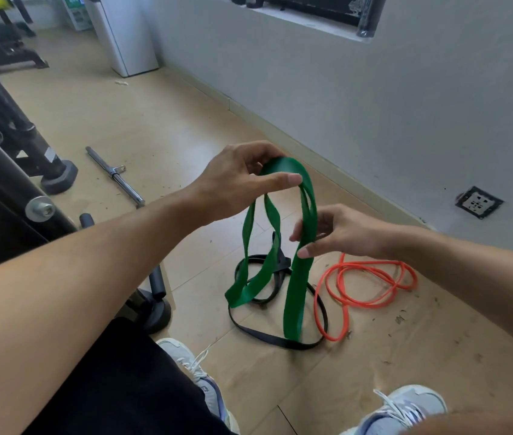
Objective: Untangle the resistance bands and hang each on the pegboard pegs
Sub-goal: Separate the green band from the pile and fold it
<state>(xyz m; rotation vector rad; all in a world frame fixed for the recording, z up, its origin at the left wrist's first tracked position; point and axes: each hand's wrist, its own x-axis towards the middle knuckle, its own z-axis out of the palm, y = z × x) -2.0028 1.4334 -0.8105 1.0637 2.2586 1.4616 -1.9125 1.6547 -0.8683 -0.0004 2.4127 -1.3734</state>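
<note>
The left hand (pixel 236 177) is raised above the tan floor (pixel 129 120), its thumb and fingers pinched on the top bend of a wide, flat green rubber resistance band (pixel 294 287), which drapes over the fingers and hangs down in several strands. One strand twists on its way down and folds into a loop that rests on the floor; another broad strand drops straight to the floor nearer the person's feet. The right hand (pixel 337 230) is lower and to the right, its thumb and fingertips closed lightly around that broad right-hand strand partway down. Under the green band lies a narrow, flat black rubber band (pixel 267 335) in loose coils on the floor, and the green strands pass through and across these coils, so the two are tangled together. Just to the right of the black coils a thin orange rubber band (pixel 371 277) lies on the floor in looping curves, close to the base of the grey wall (pixel 374 105); it touches or nearly touches the black band at its lower left bend, though which cannot be told. A chrome metal bar (pixel 114 175) lies on the floor well to the left, beside the black frame of a gym machine (pixel 7 142). Two pale lace-up sneakers (pixel 406 409) show at the bottom edge. No pegboard is in view.
</note>
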